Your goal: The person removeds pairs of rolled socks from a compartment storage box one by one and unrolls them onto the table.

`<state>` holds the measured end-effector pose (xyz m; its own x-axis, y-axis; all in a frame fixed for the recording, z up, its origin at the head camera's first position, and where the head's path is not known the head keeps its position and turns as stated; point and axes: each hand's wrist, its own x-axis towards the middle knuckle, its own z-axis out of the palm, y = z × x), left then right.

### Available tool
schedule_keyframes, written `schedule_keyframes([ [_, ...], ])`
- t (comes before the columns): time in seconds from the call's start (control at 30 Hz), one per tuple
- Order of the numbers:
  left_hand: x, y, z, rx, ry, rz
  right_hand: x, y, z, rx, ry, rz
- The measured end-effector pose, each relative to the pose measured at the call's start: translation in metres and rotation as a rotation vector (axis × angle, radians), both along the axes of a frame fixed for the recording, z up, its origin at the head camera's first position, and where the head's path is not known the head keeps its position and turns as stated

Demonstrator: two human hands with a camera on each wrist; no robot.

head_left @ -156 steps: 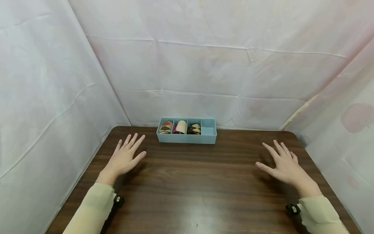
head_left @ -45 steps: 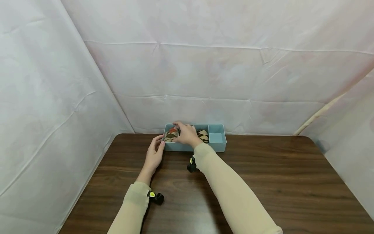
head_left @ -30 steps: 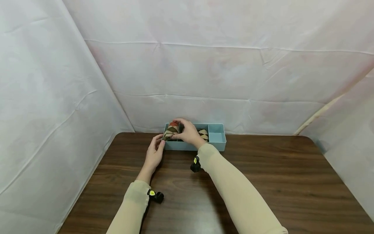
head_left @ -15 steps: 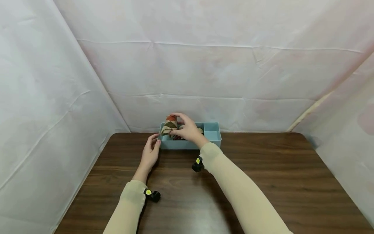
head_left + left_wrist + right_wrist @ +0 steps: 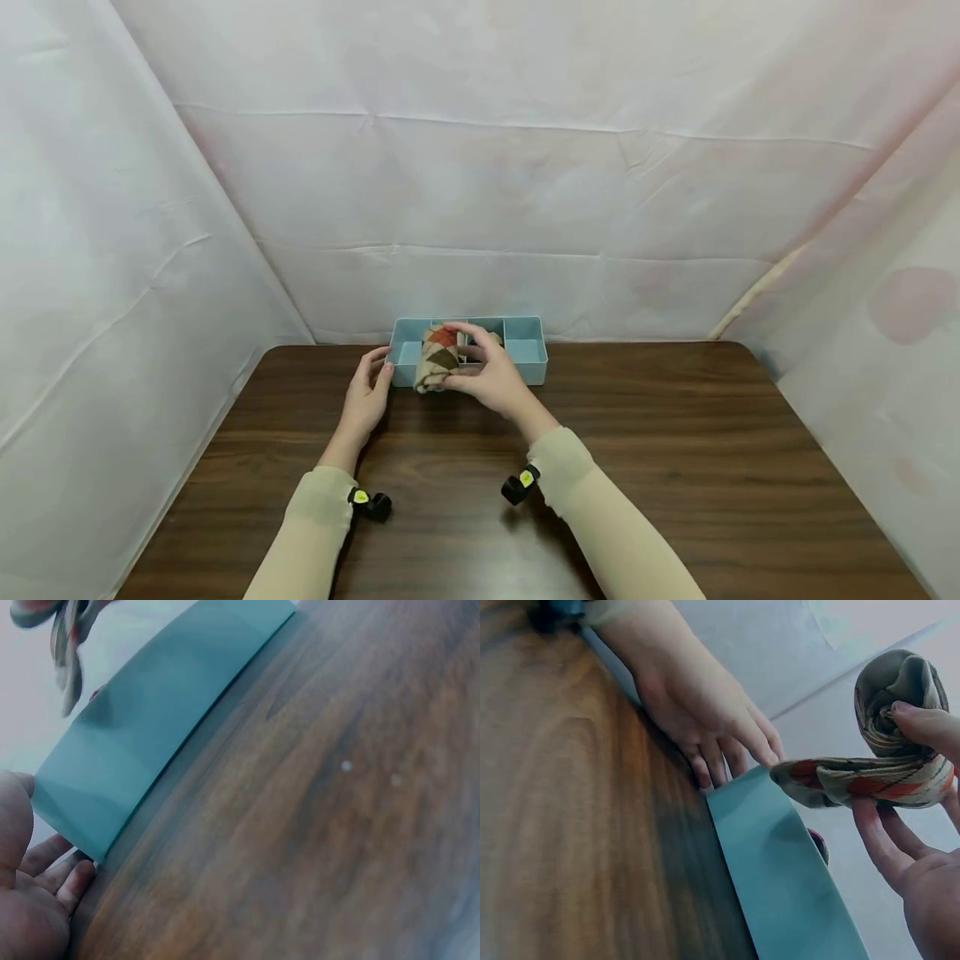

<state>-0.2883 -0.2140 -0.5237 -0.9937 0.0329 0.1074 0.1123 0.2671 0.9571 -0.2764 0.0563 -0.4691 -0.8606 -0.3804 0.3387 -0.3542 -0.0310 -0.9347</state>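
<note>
A rolled argyle sock (image 5: 437, 358), beige with orange and olive diamonds, is held in my right hand (image 5: 495, 379) in front of the box's left half. In the right wrist view, the sock (image 5: 885, 780) shows its spiral end and a loose flap, with thumb and fingers pinching the roll. My left hand (image 5: 363, 400) grips the left end of a light-blue divided box (image 5: 530, 373). In the left wrist view, thumb and fingers lie about the corner of the box (image 5: 150, 712). Its leftmost compartment is bare; the right hand and sock partly hide the middle ones.
Another patterned roll (image 5: 497, 339) shows in the third compartment, and the rightmost one is bare. The box stands at the back edge of a dark wood table (image 5: 675, 450). A pale fabric backdrop (image 5: 480, 183) hangs close behind, with more fabric at both sides.
Both hands have come to the box from the table's sides. The right hand has lifted the argyle sock from the leftmost compartment and brought it forward. The left hand stays at the box's end.
</note>
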Motion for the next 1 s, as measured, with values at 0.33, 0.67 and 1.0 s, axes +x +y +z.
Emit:
schedule_keyframes([
  [0.33, -0.005, -0.018, -0.009, 0.005, 0.009, -0.026, 0.026, 0.009, -0.015, -0.058, -0.079, 0.164],
  [0.67, 0.004, -0.037, -0.021, -0.106, 0.021, 0.025, 0.030, 0.012, -0.045, -0.064, -0.088, 0.331],
  [1.0, 0.047, -0.033, -0.004, -0.183, 0.090, -0.158, 0.025, 0.021, -0.051, -0.033, -0.005, 0.425],
])
